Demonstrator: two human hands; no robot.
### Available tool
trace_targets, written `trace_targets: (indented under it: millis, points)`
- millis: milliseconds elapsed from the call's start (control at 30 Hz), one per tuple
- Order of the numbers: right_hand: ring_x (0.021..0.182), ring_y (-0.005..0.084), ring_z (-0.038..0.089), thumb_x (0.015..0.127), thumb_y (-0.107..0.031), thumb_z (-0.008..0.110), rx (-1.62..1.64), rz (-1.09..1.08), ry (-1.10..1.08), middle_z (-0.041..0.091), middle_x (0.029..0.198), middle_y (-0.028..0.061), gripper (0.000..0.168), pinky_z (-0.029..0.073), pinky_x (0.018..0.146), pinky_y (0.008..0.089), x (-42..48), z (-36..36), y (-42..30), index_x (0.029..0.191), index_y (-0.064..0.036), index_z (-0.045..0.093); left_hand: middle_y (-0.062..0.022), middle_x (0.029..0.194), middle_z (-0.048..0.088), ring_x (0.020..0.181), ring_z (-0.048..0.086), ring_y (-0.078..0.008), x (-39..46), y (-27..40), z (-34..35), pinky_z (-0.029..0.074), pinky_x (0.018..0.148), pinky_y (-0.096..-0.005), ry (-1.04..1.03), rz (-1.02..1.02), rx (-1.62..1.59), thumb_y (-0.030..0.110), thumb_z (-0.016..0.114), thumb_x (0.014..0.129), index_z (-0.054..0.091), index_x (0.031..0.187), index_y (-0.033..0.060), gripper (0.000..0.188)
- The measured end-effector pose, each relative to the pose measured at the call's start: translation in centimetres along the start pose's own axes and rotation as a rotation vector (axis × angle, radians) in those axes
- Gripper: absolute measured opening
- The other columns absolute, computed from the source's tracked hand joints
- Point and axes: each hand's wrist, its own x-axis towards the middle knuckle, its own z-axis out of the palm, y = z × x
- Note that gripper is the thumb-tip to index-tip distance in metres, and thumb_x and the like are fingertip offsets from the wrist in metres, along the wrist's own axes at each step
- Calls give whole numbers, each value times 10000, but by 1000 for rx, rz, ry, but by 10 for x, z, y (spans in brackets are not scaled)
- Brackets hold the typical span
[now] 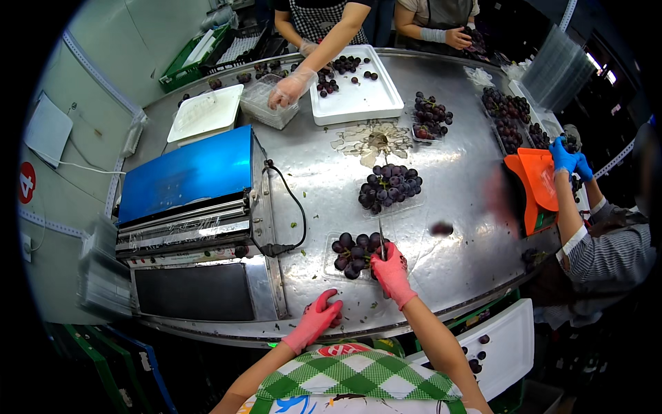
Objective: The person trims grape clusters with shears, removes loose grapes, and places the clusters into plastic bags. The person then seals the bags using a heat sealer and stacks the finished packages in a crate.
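Observation:
My right hand, in a pink glove, grips a pair of scissors, its metal blades pointing away from me. Beside it, a small bunch of dark grapes lies in a clear plastic tray. My left hand, also in pink, hovers by the table's near edge with fingers loosely bent and nothing visible in it. A fuller bunch of grapes sits on another clear tray beyond the scissors. One blurred dark grape shows to the right.
A blue-topped film-wrapping machine stands left, its cable on the metal table. Across, a co-worker's gloved hand touches stacked clear trays beside a white foam box. Right, blue-gloved hands work by an orange scale.

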Motion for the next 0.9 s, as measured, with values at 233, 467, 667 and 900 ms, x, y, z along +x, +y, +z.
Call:
trace_targets:
  millis: [233, 467, 667, 900]
  points:
    - [605, 94, 486, 800, -16, 582, 295, 18, -57, 539, 772, 23, 149, 424, 542, 260, -12, -22, -27, 929, -58, 518, -85, 885, 607, 731, 594, -146, 5, 15, -3, 501, 671, -281, 41, 26, -42, 280, 579, 897, 393, 1337, 49, 530]
    - [569, 47, 431, 808, -44, 589, 440, -65, -424, 510, 705, -23, 115, 338, 494, 216, -43, -105, -71, 903, -59, 527, -139, 1181, 508, 1075, 529, -232, 26, 39, -3, 449, 906, -355, 9, 278, -280, 402, 497, 929, 345, 1362, 53, 577]
    - [567, 39, 425, 825, -77, 595, 432, 7, -650, 487, 690, -41, 103, 319, 485, 211, -81, -137, -99, 911, -63, 540, -117, 1382, 408, 1190, 478, -244, 12, 86, 40, 374, 1008, -384, -803, -141, -527, 751, 315, 816, 254, 1436, 125, 883]
    - [720, 67, 493, 820, -81, 591, 468, 0, -458, 534, 801, 2, 185, 429, 638, 229, -129, -135, -73, 983, -25, 524, -90, 1376, 404, 1230, 423, -223, 5, 59, 61, 341, 1034, -368, -922, -174, -616, 559, 368, 921, 347, 1375, 129, 626]
